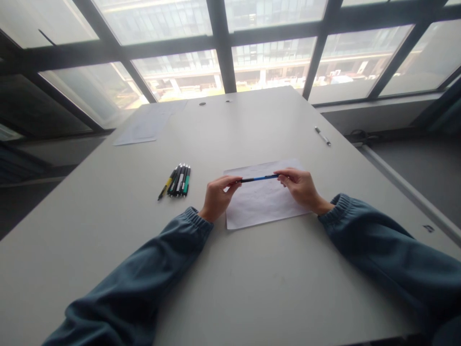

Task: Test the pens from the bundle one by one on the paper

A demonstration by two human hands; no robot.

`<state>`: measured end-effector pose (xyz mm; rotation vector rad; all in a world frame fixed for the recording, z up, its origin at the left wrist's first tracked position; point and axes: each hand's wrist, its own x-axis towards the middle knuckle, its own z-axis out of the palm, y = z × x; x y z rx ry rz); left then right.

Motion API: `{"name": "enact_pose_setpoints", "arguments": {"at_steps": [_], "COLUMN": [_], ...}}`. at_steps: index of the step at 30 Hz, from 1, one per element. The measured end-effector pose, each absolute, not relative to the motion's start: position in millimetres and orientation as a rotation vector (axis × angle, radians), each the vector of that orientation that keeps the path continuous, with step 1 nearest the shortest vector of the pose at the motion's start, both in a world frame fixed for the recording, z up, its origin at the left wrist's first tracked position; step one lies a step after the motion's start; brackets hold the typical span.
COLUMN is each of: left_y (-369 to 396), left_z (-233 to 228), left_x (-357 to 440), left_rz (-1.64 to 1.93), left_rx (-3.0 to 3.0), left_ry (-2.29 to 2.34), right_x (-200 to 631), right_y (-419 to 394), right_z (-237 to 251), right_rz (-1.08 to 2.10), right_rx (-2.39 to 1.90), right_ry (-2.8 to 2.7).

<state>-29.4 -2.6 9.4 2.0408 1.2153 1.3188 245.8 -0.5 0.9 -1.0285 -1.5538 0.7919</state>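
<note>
A blue and black pen [260, 178] is held level between my two hands, above a sheet of white paper [264, 209]. My left hand [219, 194] pinches its black end. At the other end, the fingertips of my right hand [299, 187] are closed on the pen, hiding its tip. To the left of my left hand lies a bunch of pens [179, 180], mostly black, with yellow and green on some of them.
A silver and black pen [322, 136] lies near the table's right edge. More paper [140, 126] is at the far left of the white table [230, 288]. Behind the table stand large windows with dark frames [225, 45]. A small dark mark [428, 228] is at the right.
</note>
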Motion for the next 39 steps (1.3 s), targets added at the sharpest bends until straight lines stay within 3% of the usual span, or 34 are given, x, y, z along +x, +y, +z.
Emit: {"name": "enact_pose_setpoints", "arguments": {"at_steps": [9, 39], "left_y": [4, -1], "left_z": [5, 16], "left_x": [-31, -30], "left_rz": [1.397, 1.427], "left_rx": [1.937, 2.065], "left_ry": [1.259, 1.339], "right_x": [244, 245], "right_y": [7, 9], "right_z": [2, 2], "right_rz": [0.899, 0.791], "right_rx": [-0.998, -1.058], "right_ry": [-1.352, -1.318]}}
